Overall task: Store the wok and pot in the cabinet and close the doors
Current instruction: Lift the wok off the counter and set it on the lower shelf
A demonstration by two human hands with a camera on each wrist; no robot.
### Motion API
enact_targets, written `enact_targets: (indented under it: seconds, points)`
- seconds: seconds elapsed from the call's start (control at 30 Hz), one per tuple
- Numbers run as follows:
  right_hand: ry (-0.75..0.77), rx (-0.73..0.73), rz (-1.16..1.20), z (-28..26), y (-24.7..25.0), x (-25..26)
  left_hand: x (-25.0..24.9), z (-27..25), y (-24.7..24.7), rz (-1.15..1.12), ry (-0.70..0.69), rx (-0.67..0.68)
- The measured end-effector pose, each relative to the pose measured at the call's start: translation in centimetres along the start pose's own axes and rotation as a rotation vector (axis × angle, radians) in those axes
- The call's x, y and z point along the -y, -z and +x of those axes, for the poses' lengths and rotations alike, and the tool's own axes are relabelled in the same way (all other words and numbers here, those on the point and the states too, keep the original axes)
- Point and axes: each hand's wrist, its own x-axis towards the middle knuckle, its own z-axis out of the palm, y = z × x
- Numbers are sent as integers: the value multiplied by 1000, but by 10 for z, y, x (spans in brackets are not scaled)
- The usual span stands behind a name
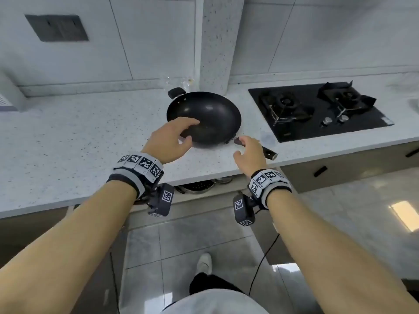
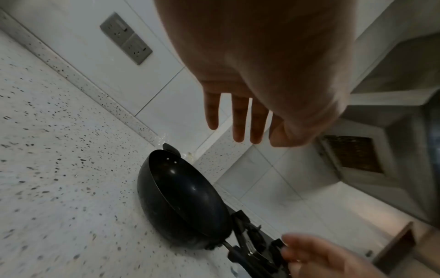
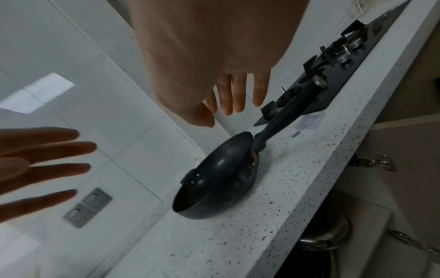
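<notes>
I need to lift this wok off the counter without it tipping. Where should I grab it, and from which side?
Probably two-handed. The wok sits upright on the countertop, its long handle pointing toward the counter's front edge, on your right. Wrap the right hand round that handle from above. The left hand should steady the rim near it; the small helper handle is at the far side.

Wok (image 1: 210, 116) handle mid-part hidden behind right hand (image 1: 250, 152); pot (image 3: 326, 235) mostly under countertop (image 1: 68, 137).
</notes>
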Motion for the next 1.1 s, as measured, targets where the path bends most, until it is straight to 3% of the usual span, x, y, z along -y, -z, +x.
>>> enact_targets:
  seconds: [0.1, 0.27, 0.37, 0.53, 0.93, 1.1]
  points:
    - [-84, 21, -219, 38, -7, -12, 16, 40, -7, 40, 72, 28]
    - [-183, 177, -482, 81, -16, -38, 41, 90, -11, 95, 179, 73]
    - [-211, 278, -550, 102, -23, -54, 65, 123, -8, 101, 279, 36]
    - [-210, 398, -562, 138, -26, -64, 107, 172, -10, 156, 394, 90]
    - [-432, 296, -775, 214, -23, -78, 220, 276, -40, 49, 658, 139]
    - [-396, 366, -900, 243, -28, -84, 258, 308, -58, -33, 792, 207]
